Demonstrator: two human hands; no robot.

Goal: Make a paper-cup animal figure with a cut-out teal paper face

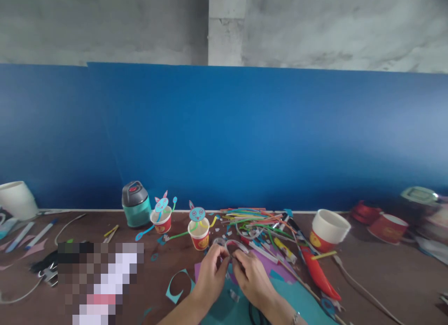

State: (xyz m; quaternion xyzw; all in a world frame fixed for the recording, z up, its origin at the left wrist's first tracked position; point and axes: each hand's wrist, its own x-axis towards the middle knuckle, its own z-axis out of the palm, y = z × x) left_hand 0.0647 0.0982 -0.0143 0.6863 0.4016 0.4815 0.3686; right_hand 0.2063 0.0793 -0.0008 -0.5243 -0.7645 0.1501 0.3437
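Observation:
Low in the middle of the head view, my left hand (212,271) and my right hand (252,274) meet at the fingertips. Both are closed in a pinch over something too small to make out. Under them lie a teal sheet (287,297) and a purple sheet (268,264). Just beyond the hands stands a red and white paper cup (200,238) with a blue paper animal face (197,214) and straw arms. A similar cup (163,222) with another face (161,204) is to its left. A metal bracelet is on my right wrist.
Colourful straws (259,217) lie heaped behind the hands. Stacked cups (328,229), a red pouch-like item (320,276) and a cable (364,287) are on the right. A teal jar (136,206), a cut paper ring (169,292) and markers (41,234) are on the left. A blue partition (210,138) stands behind.

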